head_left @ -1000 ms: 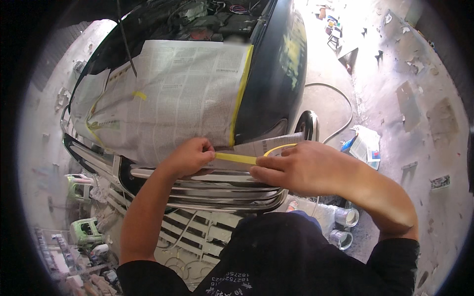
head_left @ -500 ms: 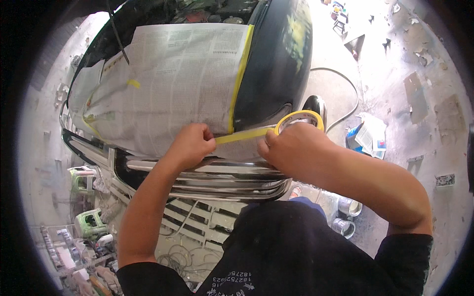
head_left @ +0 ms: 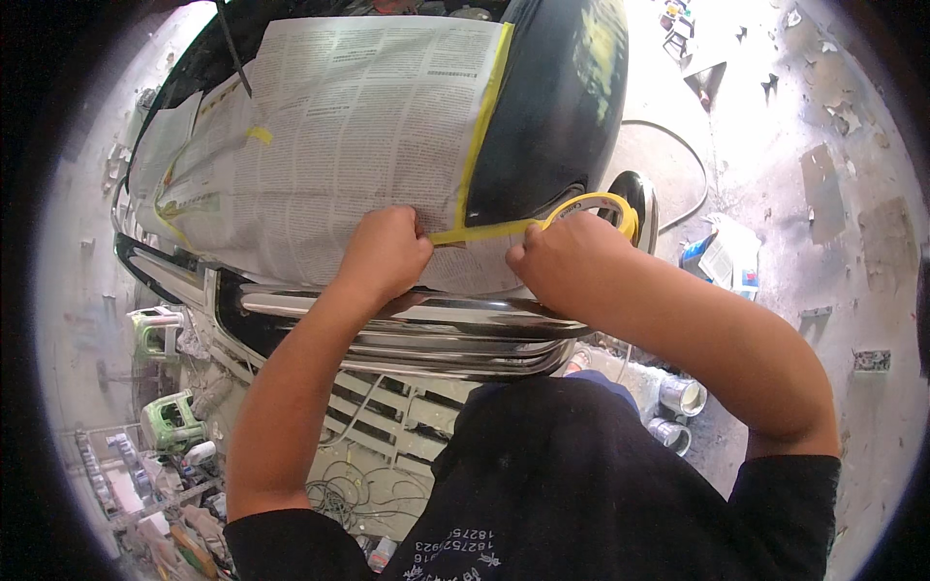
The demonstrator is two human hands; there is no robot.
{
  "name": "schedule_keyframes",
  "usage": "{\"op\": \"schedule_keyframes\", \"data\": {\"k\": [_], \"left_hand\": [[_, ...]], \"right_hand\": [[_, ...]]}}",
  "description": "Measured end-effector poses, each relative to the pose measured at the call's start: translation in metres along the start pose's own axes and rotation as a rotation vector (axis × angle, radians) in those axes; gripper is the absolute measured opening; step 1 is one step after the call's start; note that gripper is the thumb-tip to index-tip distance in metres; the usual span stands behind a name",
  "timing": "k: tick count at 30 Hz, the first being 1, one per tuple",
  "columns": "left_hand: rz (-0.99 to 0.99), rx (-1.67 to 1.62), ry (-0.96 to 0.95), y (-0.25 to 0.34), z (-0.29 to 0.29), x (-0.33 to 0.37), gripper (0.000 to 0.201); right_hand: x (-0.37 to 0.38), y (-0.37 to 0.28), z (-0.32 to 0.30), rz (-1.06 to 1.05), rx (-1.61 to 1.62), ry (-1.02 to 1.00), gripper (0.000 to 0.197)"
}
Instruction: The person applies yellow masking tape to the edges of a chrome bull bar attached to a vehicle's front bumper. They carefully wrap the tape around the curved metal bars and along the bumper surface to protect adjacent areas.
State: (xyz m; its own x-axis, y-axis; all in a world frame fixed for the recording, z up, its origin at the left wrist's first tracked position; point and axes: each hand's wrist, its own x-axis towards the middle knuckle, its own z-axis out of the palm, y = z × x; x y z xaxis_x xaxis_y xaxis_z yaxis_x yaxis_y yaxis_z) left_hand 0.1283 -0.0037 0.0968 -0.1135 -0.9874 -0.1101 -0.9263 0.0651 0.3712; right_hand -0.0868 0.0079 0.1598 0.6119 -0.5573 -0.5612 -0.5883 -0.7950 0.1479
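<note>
A strip of yellow masking tape (head_left: 484, 231) stretches between my two hands, along the lower edge of a dark car panel (head_left: 538, 126). My left hand (head_left: 389, 254) is closed on the strip's left end, against newspaper sheets (head_left: 349, 145) that cover the car's front. My right hand (head_left: 572, 257) grips the yellow tape roll (head_left: 620, 205), whose upper rim shows above the knuckles. A second yellow tape line (head_left: 482, 136) runs up the newspaper's right edge and meets the strip near its middle. My fingertips are partly hidden.
A chrome bumper (head_left: 465, 315) crosses just below my hands. Slatted pallets (head_left: 397, 416) and coiled cable (head_left: 339, 494) lie on the floor. Metal cans (head_left: 683, 395) stand at the right, near a hose (head_left: 693, 160). Green stools (head_left: 174, 419) are at the left.
The strip has come up against the panel's lower edge and the vertical tape line. Both hands still hold it. The car sits slightly higher in view.
</note>
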Motion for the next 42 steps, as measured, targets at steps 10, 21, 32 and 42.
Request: {"op": "schedule_keyframes", "data": {"k": [10,21,32,42], "left_hand": [[-0.009,0.107,0.024,0.005,0.005,0.002,0.024],[-0.081,0.168,-0.077,0.02,-0.006,0.003,0.052],[0.022,0.441,-0.004,0.006,-0.026,-0.004,0.046],[0.449,0.029,-0.491,0.041,-0.026,-0.034,0.056]], "right_hand": [[0.009,0.007,0.017,-0.016,0.004,0.103,0.03],[0.007,0.009,0.018,-0.001,0.055,0.155,0.03],[0.007,0.009,0.019,0.057,0.085,0.128,0.033],[0.008,0.012,0.033,0.044,0.109,0.247,0.025]]}}
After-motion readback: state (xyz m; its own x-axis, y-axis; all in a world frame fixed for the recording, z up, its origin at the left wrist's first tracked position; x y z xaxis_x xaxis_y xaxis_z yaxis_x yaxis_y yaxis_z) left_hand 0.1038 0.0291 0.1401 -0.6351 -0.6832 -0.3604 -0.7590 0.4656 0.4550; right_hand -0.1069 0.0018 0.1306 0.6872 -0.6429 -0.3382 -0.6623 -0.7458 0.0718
